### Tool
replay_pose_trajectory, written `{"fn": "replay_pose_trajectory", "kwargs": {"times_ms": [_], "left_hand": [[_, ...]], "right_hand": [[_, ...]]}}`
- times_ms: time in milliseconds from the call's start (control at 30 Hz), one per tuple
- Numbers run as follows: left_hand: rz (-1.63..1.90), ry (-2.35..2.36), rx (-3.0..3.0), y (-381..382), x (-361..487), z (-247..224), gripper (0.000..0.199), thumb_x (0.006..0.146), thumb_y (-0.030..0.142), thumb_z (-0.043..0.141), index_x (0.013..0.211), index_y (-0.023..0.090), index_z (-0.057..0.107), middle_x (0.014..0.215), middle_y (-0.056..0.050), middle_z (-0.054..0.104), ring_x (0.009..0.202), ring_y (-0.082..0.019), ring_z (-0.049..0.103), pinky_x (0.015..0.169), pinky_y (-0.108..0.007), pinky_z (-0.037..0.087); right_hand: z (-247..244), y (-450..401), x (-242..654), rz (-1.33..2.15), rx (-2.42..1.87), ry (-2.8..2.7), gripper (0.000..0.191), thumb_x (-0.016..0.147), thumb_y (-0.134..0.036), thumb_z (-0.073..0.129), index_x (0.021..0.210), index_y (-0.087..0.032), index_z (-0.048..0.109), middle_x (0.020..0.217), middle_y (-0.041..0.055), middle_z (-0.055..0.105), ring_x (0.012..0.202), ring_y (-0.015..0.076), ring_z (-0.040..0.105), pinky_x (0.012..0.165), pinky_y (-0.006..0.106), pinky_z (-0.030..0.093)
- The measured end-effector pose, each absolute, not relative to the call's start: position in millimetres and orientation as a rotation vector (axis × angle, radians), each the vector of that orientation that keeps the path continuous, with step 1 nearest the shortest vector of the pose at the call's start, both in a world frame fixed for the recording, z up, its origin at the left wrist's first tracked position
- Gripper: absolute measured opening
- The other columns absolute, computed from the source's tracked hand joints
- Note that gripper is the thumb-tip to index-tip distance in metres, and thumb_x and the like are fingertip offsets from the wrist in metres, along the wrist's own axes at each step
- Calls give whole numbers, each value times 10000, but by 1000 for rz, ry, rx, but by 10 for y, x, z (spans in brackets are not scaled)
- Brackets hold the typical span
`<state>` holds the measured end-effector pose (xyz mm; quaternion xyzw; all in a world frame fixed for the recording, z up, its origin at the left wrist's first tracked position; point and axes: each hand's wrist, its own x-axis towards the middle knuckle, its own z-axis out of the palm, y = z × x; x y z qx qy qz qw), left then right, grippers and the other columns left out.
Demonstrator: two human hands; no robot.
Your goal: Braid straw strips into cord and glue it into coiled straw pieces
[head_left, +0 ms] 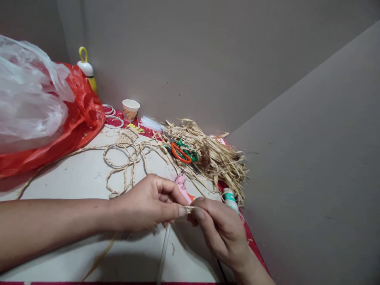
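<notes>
Between my two hands a short bit of braided straw cord (189, 209) shows. My left hand (154, 202) pinches it between thumb and forefinger. From the other side my right hand (218, 221) grips the same cord, its thumb and fingertips close to the left ones. Most of the held piece is hidden by my fingers. Below my left hand a thin translucent stick (164, 253) slants down towards the table's front edge. Behind the left wrist lies a loosely looped length of braided straw rope (123, 168).
A heap of dry straw (213, 158) carries orange-handled scissors (181, 153) beside green handles. Nearby are a thread spool (230, 198), a pink item (182, 186), a paper cup (131, 110), white rings (114, 122) and a yellow-white bottle (86, 69). Plastic bags (32, 95) fill the left; grey walls enclose the table.
</notes>
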<state>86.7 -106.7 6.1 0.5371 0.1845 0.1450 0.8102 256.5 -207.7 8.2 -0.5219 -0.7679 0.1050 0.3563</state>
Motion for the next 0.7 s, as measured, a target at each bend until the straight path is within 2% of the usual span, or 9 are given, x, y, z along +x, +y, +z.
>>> {"fn": "replay_pose_trajectory", "kwargs": {"times_ms": [133,233,333,400,467,500,600,700], "left_hand": [[284,402,1158,-1055,878,87,63,696,161,689,712,115,649,541,35,565,470,-48,463,471,-168,370],[301,400,1145,-1043,891,96,70,690,170,689,710,117,647,531,38,565,464,-51,466,470,-171,386],[314,444,1169,-1034,904,72,73,688,176,682,713,114,652,481,47,532,438,-56,458,455,-175,388],[326,461,1186,-1030,909,45,69,693,175,676,714,112,658,473,45,525,431,-54,454,452,-174,386],[338,462,1215,-1028,910,22,60,695,170,674,715,114,666,484,41,529,437,-52,457,455,-172,383],[342,456,1229,-1027,909,17,56,696,166,672,718,115,673,493,38,532,444,-52,460,458,-172,384],[331,430,1240,-1030,909,35,69,708,157,663,750,108,688,524,29,548,465,-54,473,479,-174,405],[333,451,1187,-1030,913,79,251,738,187,653,974,105,678,585,19,576,480,-70,513,502,-199,451]], "right_hand": [[62,-2068,2599,367,-1337,-1918,341,965,-211,402,656,-187,545,545,4,561,493,112,528,512,230,382],[9,-2069,2703,739,-1317,-1732,523,987,-473,301,730,-172,644,596,45,637,532,147,588,521,248,429],[-30,-2065,2764,885,-1305,-1589,728,886,-712,201,978,-171,678,659,57,661,571,185,605,520,276,455],[-30,-2052,2735,783,-1373,-1639,591,900,-664,323,953,-180,659,648,34,637,563,167,588,523,258,442],[-11,-2035,2664,617,-1437,-1772,385,950,-470,424,776,-183,613,593,7,589,519,129,547,512,229,403],[3,-2028,2626,532,-1449,-1834,347,959,-370,440,697,-185,572,564,-5,561,493,111,522,503,219,381],[33,-2023,2556,402,-1430,-1910,350,956,-225,429,617,-187,509,519,-27,511,454,84,478,486,204,349],[30,-2038,2570,456,-1432,-1829,362,957,-221,436,605,-184,514,517,-31,512,451,76,479,479,194,351]]}}
